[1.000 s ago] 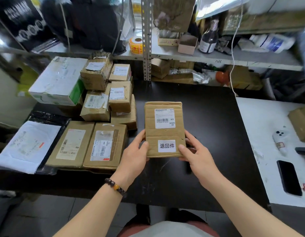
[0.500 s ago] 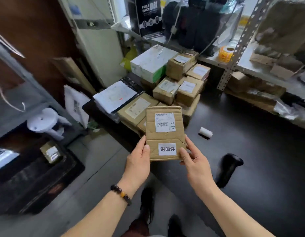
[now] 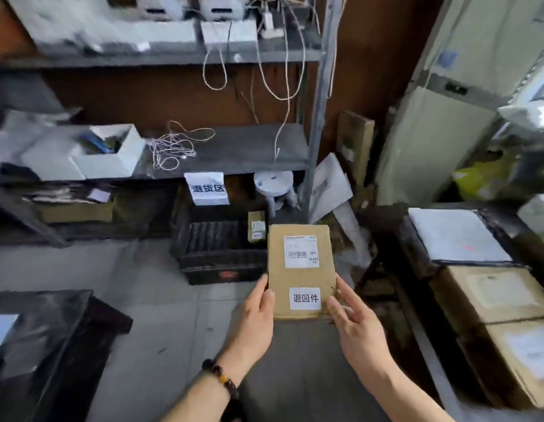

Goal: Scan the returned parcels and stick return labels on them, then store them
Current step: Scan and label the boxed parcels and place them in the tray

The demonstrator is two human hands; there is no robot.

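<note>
Parcel (image 3: 301, 269) held label-up btwn left hand (image 3: 255, 324) & right hand (image 3: 356, 327), fingers (image 3: 268, 300) pinching its lower edges, prob. meant for crate (image 3: 222, 263).

We are standing in a parcel storeroom. We are facing grey metal shelving (image 3: 234, 153) carrying a paper sign (image 3: 207, 188) reading 退货区. A black crate (image 3: 216, 257) is sitting beneath it with a labelled carton (image 3: 256, 229) at its back corner. Cardboard boxes (image 3: 490, 295) bearing shipping labels are lying at our right.

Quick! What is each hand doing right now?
Left hand: holding the cardboard parcel by its left edge.
Right hand: holding the same parcel by its right edge.
</note>
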